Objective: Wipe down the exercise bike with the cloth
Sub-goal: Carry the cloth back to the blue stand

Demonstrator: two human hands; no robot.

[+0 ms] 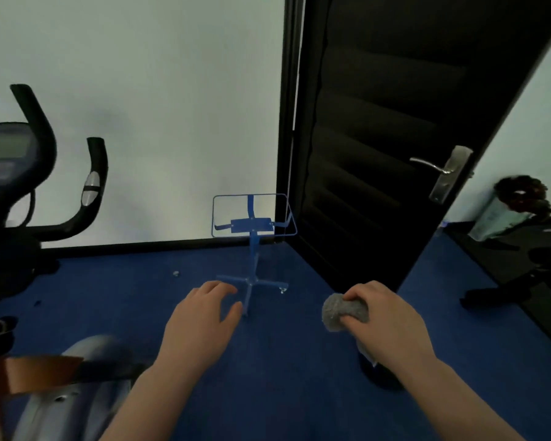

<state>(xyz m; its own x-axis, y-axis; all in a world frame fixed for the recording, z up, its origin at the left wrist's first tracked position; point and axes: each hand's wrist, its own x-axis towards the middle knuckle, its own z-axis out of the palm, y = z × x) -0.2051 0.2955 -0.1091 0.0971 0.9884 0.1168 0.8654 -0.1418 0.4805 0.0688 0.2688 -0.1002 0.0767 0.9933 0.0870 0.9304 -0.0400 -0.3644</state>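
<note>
Grey and woolly in texture, the cloth point(342, 311) sits bunched into a ball in our right hand point(385, 316), whose fingers and thumb curl round it in a closed grip, low in the view at right. Our left hand point(201, 316) hangs beside it at centre, palm down, its fingers loosely spread and holding nothing; the two hands are apart and neither touches anything else. We see the exercise bike point(19, 198) well off to the left: its black handlebars rise against the pale wall point(156, 106), a console with a screen sits between them, and a silvery housing shows at the lower left corner, partly blurred. A brown strap point(32, 374) crosses in front of that housing. Blue carpet point(283, 377) covers the floor beneath both hands. Just beyond the left hand stands a blue metal stand point(252, 230) with a cross-shaped foot and a wire frame on top, near the wall. To its right a dark door point(379, 138) stands open, bearing a metal lever handle point(439, 168). At far right, dim objects lie on a dark surface; we cannot tell what they are.
</note>
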